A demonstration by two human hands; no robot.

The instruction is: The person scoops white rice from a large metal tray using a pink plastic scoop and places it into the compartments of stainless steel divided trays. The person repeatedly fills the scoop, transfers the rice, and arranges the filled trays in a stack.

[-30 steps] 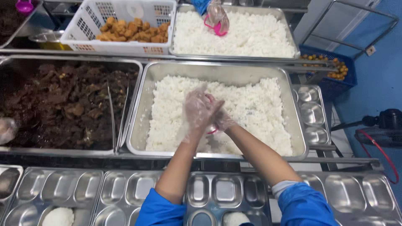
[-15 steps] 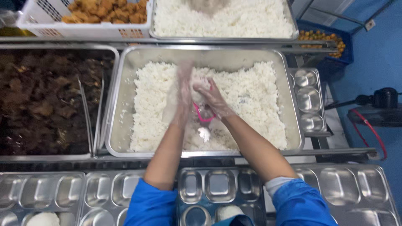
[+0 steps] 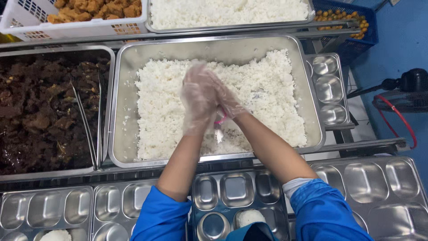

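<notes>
Both hands work over the large steel pan [image 3: 122,107] of white rice [image 3: 276,93]. The left hand [image 3: 197,100], in a thin clear glove, lies flat over the right hand [image 3: 227,101], also gloved, and the two are pressed together around a small pink scoop or mould [image 3: 220,120], of which only an edge shows; what sits inside it cannot be told. The hands hang above the near middle of the rice bed, where a bare patch of pan floor shows beside them. Below, nearest the person, stands a compartment tray [image 3: 223,189] with a rice mound [image 3: 249,217] already in one well; a second tray [image 3: 58,209] to the left carries another. Risks, as judged: loose grains cling to the gloves and may drop on the rail between pan and trays when a portion is carried across. The gloves are loose and wrinkled, so a fold could be caught in the mould or tear. A weakly packed portion may crumble on release. The tongs [image 3: 84,118] resting in the neighbouring pan of dark stewed meat [image 3: 40,111] lie close to the rice pan's edge; a knock from the left forearm could flick sauce into the rice.
</notes>
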